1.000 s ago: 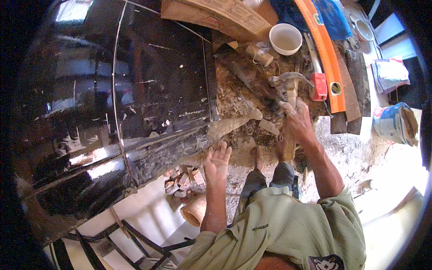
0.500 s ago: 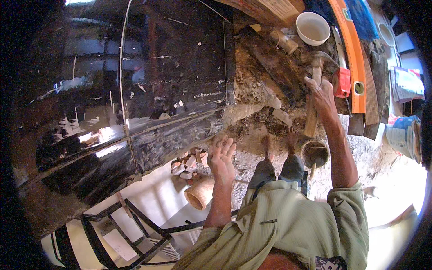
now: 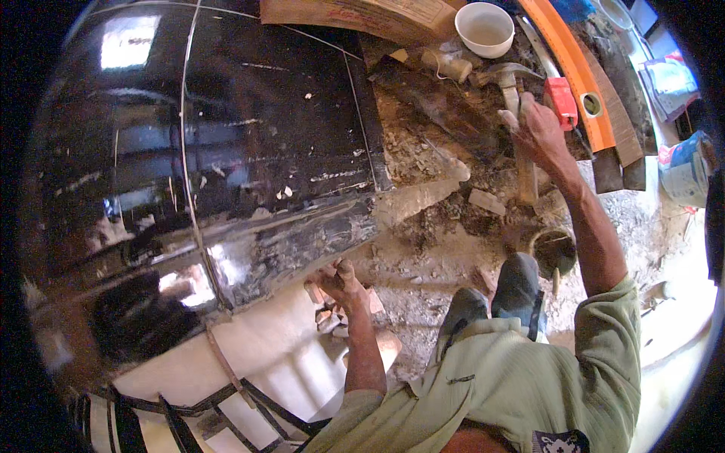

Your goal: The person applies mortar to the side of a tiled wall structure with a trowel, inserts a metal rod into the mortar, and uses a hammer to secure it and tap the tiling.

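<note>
My right hand (image 3: 535, 130) grips the wooden handle of a hammer (image 3: 510, 74) close below its metal head. The handle's lower end shows beneath the hand, over the rubble. My left hand (image 3: 341, 283) is at the lower edge of a black tiled surface (image 3: 279, 151), its fingers partly bent and apart, with nothing visible in them. Whether its fingertips touch that edge I cannot tell. Broken brick pieces (image 3: 330, 318) lie just under the left hand.
A white bowl (image 3: 484, 30), an orange spirit level (image 3: 570, 64) and a red tape measure (image 3: 560, 103) lie beyond the hammer. A round container (image 3: 553, 251) stands on the dusty ground by my knees. Wood strips and a white-blue bag (image 3: 683, 170) are at right; black metal bars (image 3: 177, 423) at lower left.
My view has shifted. The left hand has turned from palm-up with spread fingers to partly bent fingers nearer the tiled edge. The right hand still grips the hammer.
</note>
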The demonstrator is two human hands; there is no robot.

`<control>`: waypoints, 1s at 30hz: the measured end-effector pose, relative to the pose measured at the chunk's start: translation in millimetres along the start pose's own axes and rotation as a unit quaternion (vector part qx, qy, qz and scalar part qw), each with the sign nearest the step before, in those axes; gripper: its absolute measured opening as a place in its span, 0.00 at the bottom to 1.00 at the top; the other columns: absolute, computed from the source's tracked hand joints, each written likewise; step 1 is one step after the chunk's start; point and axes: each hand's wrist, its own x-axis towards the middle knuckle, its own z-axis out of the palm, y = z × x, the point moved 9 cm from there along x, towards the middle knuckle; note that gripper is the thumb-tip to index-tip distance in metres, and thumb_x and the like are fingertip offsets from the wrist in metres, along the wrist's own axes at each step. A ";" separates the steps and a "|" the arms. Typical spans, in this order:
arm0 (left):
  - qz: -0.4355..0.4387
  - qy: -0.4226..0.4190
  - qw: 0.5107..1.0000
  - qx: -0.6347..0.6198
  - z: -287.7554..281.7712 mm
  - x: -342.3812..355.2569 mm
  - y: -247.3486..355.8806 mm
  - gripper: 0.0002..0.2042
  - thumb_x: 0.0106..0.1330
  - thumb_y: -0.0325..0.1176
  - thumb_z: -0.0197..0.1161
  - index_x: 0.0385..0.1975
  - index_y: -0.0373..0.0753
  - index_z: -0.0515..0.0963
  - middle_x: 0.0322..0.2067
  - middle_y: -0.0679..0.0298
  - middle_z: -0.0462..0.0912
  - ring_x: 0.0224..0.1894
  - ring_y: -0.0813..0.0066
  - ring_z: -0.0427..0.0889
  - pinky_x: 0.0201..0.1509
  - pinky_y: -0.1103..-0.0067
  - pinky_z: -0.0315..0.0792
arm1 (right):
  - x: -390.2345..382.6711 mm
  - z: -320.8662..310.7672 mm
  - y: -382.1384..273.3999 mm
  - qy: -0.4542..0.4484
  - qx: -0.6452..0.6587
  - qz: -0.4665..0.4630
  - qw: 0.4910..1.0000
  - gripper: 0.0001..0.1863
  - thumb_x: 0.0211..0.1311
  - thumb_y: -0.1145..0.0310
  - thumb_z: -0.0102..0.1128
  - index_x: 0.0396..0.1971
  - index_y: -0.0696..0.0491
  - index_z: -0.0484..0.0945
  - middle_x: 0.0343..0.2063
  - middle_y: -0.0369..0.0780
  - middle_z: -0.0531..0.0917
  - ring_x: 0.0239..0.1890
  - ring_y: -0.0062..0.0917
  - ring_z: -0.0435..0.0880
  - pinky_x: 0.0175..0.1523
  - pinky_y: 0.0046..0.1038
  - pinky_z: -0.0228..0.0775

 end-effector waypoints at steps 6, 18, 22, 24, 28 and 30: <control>0.133 0.053 0.980 -0.137 22.0 25.4 38.8 0.33 0.50 0.40 0.72 0.54 0.42 0.62 0.35 0.68 0.69 0.38 0.73 0.69 0.50 0.72 0.70 | -26.8 -14.1 -6.7 0.119 -0.122 -0.071 0.983 0.16 0.61 0.60 0.56 0.39 0.56 0.66 0.31 0.48 0.75 0.29 0.45 0.78 0.31 0.44 0.70; 0.260 -0.013 0.948 -0.183 36.0 18.8 80.9 0.44 0.55 0.44 0.66 0.66 0.37 0.45 0.62 0.58 0.57 0.63 0.63 0.58 0.69 0.64 0.49 | -171.1 61.9 -113.5 0.094 0.137 -0.134 0.977 0.15 0.55 0.74 0.60 0.44 0.51 0.74 0.30 0.42 0.72 0.25 0.39 0.78 0.26 0.36 0.73; 0.225 -0.037 0.934 -0.277 32.7 41.6 6.8 0.52 0.52 0.71 0.54 0.69 0.48 0.37 0.66 0.59 0.52 0.67 0.59 0.50 0.70 0.58 0.40 | -180.0 111.4 -117.4 0.097 0.196 -0.175 0.960 0.14 0.55 0.73 0.62 0.43 0.53 0.74 0.30 0.43 0.73 0.24 0.40 0.78 0.26 0.37 0.72; 0.229 -0.073 0.925 -0.296 46.3 33.2 -5.5 0.54 0.49 0.76 0.50 0.70 0.55 0.31 0.69 0.59 0.44 0.69 0.57 0.45 0.70 0.57 0.36 | -179.9 128.9 -111.2 0.115 0.232 -0.180 0.949 0.13 0.55 0.74 0.62 0.42 0.54 0.74 0.30 0.44 0.74 0.24 0.40 0.79 0.26 0.37 0.72; 0.249 -0.070 0.901 -0.347 76.1 17.3 -26.5 0.55 0.51 0.72 0.54 0.70 0.54 0.30 0.71 0.60 0.40 0.70 0.58 0.43 0.71 0.56 0.35 | -165.4 154.4 -109.3 0.137 0.245 -0.237 0.930 0.14 0.55 0.75 0.62 0.42 0.55 0.74 0.30 0.44 0.75 0.25 0.40 0.79 0.26 0.36 0.73; 0.272 -0.051 0.885 -0.373 80.0 20.2 -40.8 0.56 0.52 0.59 0.66 0.70 0.51 0.29 0.70 0.57 0.42 0.70 0.58 0.45 0.72 0.58 0.37 | -158.2 154.7 -114.7 0.160 0.247 -0.270 0.917 0.14 0.55 0.75 0.62 0.42 0.55 0.74 0.30 0.44 0.75 0.25 0.40 0.79 0.26 0.36 0.73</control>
